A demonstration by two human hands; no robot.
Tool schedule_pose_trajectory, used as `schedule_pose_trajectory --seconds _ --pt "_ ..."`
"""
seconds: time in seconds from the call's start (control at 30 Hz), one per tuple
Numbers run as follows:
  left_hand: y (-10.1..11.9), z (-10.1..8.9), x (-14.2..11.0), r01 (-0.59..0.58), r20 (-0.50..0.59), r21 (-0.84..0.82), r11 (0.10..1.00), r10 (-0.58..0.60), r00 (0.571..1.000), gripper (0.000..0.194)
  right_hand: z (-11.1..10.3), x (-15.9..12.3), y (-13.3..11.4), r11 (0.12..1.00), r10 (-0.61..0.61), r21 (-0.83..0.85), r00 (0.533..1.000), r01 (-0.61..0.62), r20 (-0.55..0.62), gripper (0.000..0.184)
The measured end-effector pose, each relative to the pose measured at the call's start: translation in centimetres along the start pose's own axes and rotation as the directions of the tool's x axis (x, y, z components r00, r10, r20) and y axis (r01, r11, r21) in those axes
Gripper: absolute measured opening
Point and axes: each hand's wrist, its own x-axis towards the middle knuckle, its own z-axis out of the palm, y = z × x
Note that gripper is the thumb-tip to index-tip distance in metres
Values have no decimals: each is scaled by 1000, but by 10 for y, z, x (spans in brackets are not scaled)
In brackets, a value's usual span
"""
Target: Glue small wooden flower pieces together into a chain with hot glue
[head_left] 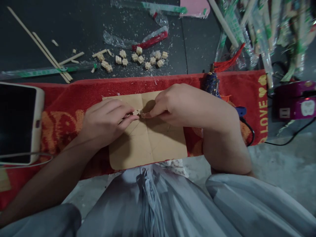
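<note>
My left hand [106, 118] is closed in a pinch around small cream-coloured notched pieces [137, 112], which look like wood. Opposite it, my right hand [172, 103] is curled, its index fingertip pressed against the right end of the same pieces; its thumb is mostly hidden. Both hands are low over a creased tan sheet [130, 151] with faint lines drawn on it. Beneath the sheet lies a red towel [64, 93] with orange and yellow patterns.
Several similar notched pieces [134, 57] lie on the dark table [81, 29] among crumbs. Thin sticks [44, 49] are at the left, near a phone or tablet [17, 123]. Plastic-wrapped sticks [266, 29], a dark blue tool [211, 84] and a purple box [293, 102] with a cord are right.
</note>
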Motion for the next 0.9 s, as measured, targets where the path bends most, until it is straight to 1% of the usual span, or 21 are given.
schedule_pose_trajectory --seconds 0.13,0.27,0.37,0.53,0.73,0.9 --pt "-1 5 -3 -40 -59 27 999 41 997 24 -1 1 -1 1000 15 -3 1000 -15 11 42" --pt "0 5 -3 -57 -65 38 998 59 996 27 0 2 -1 999 17 -42 1000 -17 3 41" --pt "2 3 -3 -59 -51 50 997 61 997 29 0 1 -2 1000 17 -19 1000 -17 0 42" --pt "4 0 -1 -24 -5 67 997 25 1000 32 1 1 -1 1000 20 -13 1000 -19 8 42" --pt "4 1 1 -100 -88 66 993 106 991 31 7 2 5 998 -57 -44 996 54 -63 39" --pt "4 2 2 -126 -97 96 987 135 986 30 7 2 5 999 -33 -41 998 31 -51 41"
